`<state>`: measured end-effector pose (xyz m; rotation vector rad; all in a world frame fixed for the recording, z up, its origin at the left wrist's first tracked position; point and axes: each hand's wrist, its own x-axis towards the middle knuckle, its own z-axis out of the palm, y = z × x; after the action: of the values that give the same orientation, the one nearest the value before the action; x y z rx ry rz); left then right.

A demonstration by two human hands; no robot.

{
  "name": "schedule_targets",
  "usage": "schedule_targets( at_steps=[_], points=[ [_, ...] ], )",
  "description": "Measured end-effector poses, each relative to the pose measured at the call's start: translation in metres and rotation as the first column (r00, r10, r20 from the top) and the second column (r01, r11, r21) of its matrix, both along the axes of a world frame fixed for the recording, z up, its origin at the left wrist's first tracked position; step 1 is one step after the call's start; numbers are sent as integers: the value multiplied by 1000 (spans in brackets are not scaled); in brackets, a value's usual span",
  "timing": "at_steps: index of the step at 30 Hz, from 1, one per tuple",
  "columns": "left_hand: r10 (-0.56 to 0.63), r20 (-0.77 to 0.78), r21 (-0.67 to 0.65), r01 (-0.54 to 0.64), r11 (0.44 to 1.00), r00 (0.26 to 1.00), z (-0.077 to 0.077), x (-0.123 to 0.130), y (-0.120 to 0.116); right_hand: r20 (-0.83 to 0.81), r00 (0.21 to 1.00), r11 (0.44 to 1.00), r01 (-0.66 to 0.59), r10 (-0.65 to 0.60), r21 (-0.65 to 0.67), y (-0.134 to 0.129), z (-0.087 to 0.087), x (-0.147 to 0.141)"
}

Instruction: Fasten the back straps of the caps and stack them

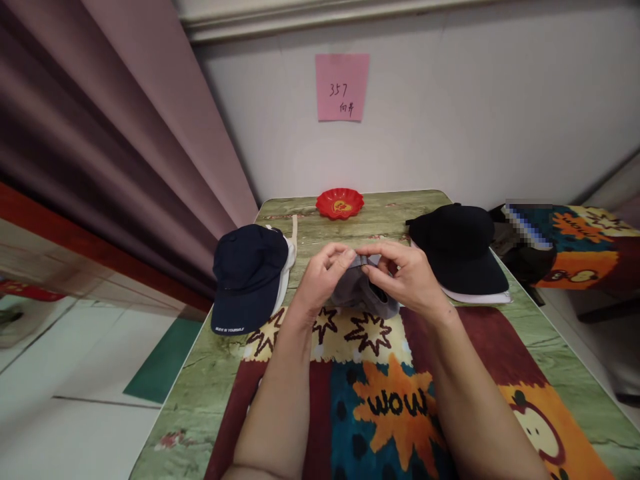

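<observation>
A grey cap (383, 303) is held up between my two hands over the middle of the table. The fingers of my left hand (327, 270) are closed on one side of its back strap. My right hand (400, 270) pinches the strap from the other side, thumb below and fingers above. Both hands hide part of the cap. To the left, a navy cap (247, 267) with white lettering on its brim rests on a white one (287, 267). On the right, a black cap (463, 243) sits atop a pale cap (480, 297).
A red scalloped dish (340, 203) stands at the back of the green wood-patterned table (185, 407). A colourful mat (480, 340) lies under my forearms. Behind is a wall with a pink note (343, 87); a curtain (165, 120) hangs at left. Another mat-covered table (590, 247) is at right.
</observation>
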<state>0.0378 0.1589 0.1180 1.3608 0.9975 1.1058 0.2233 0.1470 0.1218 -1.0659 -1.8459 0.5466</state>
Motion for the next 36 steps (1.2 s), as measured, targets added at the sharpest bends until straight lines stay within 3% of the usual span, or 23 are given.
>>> schedule_targets(
  at_steps=[2, 5, 11, 13, 17, 25, 32, 36],
  points=[
    [-71, 15, -43, 72, 996, 997, -1, 2, 0, 6, 1000, 999, -29, 29, -27, 1, 0, 1],
    [-63, 62, -91, 68, 994, 996, 0, 3, -1, -49, 996, 988, -83, 78, -127, 3, -2, 6],
    [-57, 55, -111, 63, 992, 997, -1, -5, 2, -144, 975, 876, -214, 168, -433, 8, -10, 13],
    [-60, 22, -104, 62, 993, 998, -2, -9, 3, -208, 969, 867, -217, 135, -448, 8, -10, 14],
    [-60, -31, -79, 58, 995, 998, -2, -15, 5, -262, 963, 903, -166, 62, -396, 9, -10, 13],
    [-55, -79, -16, 54, 998, 995, 1, -18, 4, -276, 960, 927, -142, 44, -346, 10, -11, 13],
    [88, 58, -79, -83, 993, 994, -2, -23, 9, -174, 951, 787, -308, 254, -534, 13, -17, 37],
    [33, 18, -71, -31, 997, 999, -4, -28, 10, -108, 942, 755, -321, 319, -572, 16, -24, 44]
  ],
)
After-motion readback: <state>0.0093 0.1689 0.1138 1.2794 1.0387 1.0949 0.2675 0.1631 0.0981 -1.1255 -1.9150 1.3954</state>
